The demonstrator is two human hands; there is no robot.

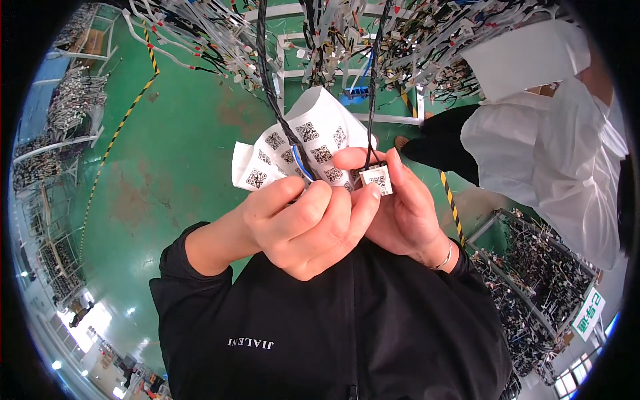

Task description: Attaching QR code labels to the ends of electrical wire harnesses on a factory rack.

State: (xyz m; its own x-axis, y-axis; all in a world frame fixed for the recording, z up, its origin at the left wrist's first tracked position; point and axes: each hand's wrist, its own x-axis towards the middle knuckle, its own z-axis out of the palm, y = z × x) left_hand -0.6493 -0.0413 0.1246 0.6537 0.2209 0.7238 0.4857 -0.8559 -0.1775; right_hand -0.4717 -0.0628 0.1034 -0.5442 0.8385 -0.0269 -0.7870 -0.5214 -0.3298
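Note:
My right hand (407, 203) is closed around a small white connector (366, 175) at the end of a thin black cable (375, 80). A square code label (379, 179) lies on the connector's face, and my left fingertips touch its lower edge. Curled beside it, my left hand (303, 227) grips a thicker black wrapped cable (272, 93) with a blue wire (301, 163) alongside. A curled white sheet of code labels (317, 107) sits just behind my left fingers, seemingly held by them; the grip on it is hidden.
Hanging bundles of wire harnesses (333, 40) crowd a white rack ahead. At right, a person in white clothing (533, 147) stands near a large white sheet (527, 60). A crate full of dark cables (547, 267) stands lower right. Yellow-black tape (107, 157) marks the green floor (180, 140).

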